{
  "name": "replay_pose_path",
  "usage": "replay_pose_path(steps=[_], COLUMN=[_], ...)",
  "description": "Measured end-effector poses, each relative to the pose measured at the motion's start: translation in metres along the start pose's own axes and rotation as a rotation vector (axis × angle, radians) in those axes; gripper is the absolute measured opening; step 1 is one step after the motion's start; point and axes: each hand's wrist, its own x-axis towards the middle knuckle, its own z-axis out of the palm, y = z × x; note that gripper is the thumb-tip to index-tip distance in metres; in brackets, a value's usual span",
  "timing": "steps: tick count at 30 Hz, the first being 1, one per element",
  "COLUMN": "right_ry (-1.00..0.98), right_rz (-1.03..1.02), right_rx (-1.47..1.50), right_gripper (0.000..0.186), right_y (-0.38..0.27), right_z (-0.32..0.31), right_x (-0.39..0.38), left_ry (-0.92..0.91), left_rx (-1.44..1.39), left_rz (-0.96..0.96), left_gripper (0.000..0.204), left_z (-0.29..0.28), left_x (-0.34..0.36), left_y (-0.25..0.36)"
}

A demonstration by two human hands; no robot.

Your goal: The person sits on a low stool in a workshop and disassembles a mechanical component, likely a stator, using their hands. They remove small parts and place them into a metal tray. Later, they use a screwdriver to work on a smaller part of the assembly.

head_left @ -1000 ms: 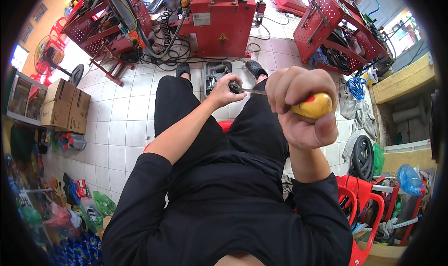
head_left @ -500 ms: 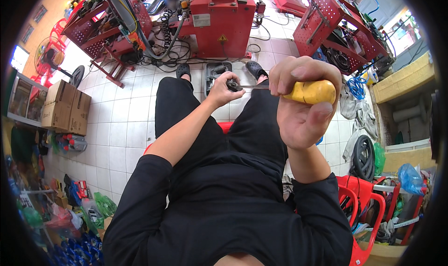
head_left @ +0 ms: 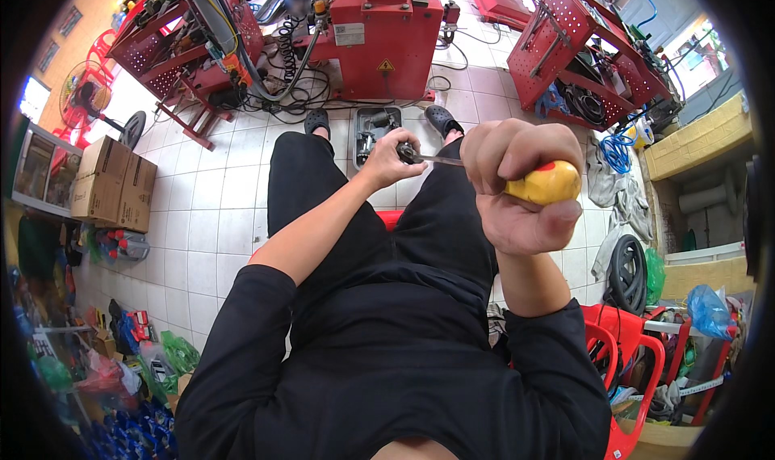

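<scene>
Wrapped round the yellow handle of a screwdriver [head_left: 542,185] is my right hand [head_left: 521,177], held high over my right thigh. The metal shaft runs left from that fist, and its tip meets a small dark metal part [head_left: 408,153]. My left hand [head_left: 390,163] grips this part between thumb and fingers, above the gap between my knees. Much of the part is hidden by those fingers, so its exact kind is unclear. Below and beyond my left hand, a grey tray [head_left: 363,129] with metal pieces in it lies on the floor between my feet.
A red machine [head_left: 383,48] stands ahead, with cables [head_left: 303,96] along its base. Red perforated carts flank it, one at left [head_left: 173,52], one at right [head_left: 557,52]. Cardboard boxes [head_left: 113,185] sit at left. A red chair [head_left: 646,387] and black tyres [head_left: 628,274] are at right.
My right hand has turned the screwdriver handle, and a red mark now shows on it. The fist sits slightly lower. My left hand has barely shifted, still gripping the dark part.
</scene>
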Motion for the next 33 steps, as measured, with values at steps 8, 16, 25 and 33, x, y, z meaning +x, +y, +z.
replay_pose_path(steps=[8, 16, 25, 33], right_ry=[0.123, 0.056, -0.445, -0.384], right_rz=[-0.101, -0.122, -0.529, -0.654], right_rx=[-0.066, -0.011, 0.605, 0.565], right_gripper=[0.054, 0.051, 0.024, 0.021], right_y=[0.006, -0.017, -0.099, -0.103], right_z=[0.000, 0.003, 0.015, 0.019], right_x=[0.002, 0.006, 0.026, 0.029], left_ry=[0.009, 0.022, 0.103, 0.084], left_rx=[0.032, 0.025, 0.005, -0.033], left_rz=[-0.037, -0.047, -0.026, -0.065], left_gripper=[0.035, 0.034, 0.033, 0.031], left_z=[-0.004, -0.011, -0.013, -0.011], left_x=[0.002, 0.000, 0.005, 0.009], left_y=[-0.004, 0.006, 0.000, 0.006])
